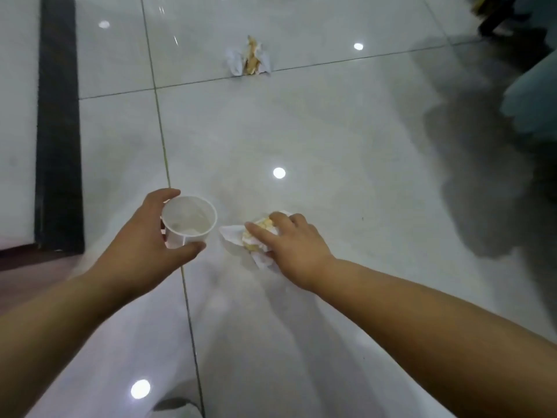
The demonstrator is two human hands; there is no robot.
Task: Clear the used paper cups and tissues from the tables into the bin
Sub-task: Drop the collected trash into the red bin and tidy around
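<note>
We hold one white paper cup [189, 220] in our left hand [150, 236], thumb and fingers wrapped round its wall, mouth tilted toward the camera. Just right of that grip, our right hand [289, 245] reaches down over a crumpled, yellow-stained tissue [233, 241] on the glossy tiled floor [331, 131], fingers curled across the wad and closing on it. White paper spills out on the cup side of the hand and beneath the palm. A second tissue [248, 60], also stained, lies on the floor well beyond both hands. The count: one cup, two tissues, two hands. A dark strip [58, 131] runs along the floor out past the left hand.
</note>
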